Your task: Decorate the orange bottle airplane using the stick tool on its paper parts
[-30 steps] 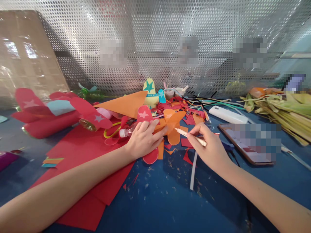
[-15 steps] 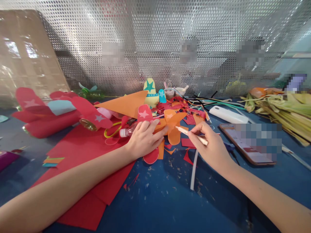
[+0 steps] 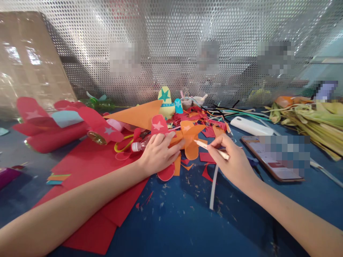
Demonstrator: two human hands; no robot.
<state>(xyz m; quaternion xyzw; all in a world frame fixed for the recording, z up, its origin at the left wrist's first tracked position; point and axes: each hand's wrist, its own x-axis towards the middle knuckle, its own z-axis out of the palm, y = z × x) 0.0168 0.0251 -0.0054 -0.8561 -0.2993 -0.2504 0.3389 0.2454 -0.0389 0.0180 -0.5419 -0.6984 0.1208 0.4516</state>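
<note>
My left hand (image 3: pixel 162 153) lies curled over a small plastic bottle with a pale cap (image 3: pixel 136 146), holding it down. Around the bottle sits a red paper wing (image 3: pixel 158 125) with a pale star, its rounded lower end (image 3: pixel 166 174) showing below my fingers. At my left fingertips is an orange paper piece (image 3: pixel 190 142) with rounded and pointed flaps, fixed at the bottle's far end. Pinched in my right hand (image 3: pixel 232 160) is a slim white pen (image 3: pixel 214 148), its tip at the orange paper. Whether the tip touches cannot be made out.
Red paper sheets (image 3: pixel 91 192) spread under my left forearm. A red paper plane (image 3: pixel 56 130) stands at left. Red and orange scraps (image 3: pixel 211 123) pile behind my hands. At right lie a phone (image 3: pixel 270 160), a white glue gun (image 3: pixel 252 126) and dry husks (image 3: pixel 311 121).
Almost nothing differs. The pen tip has shifted very slightly at the orange paper; both hands keep their places.
</note>
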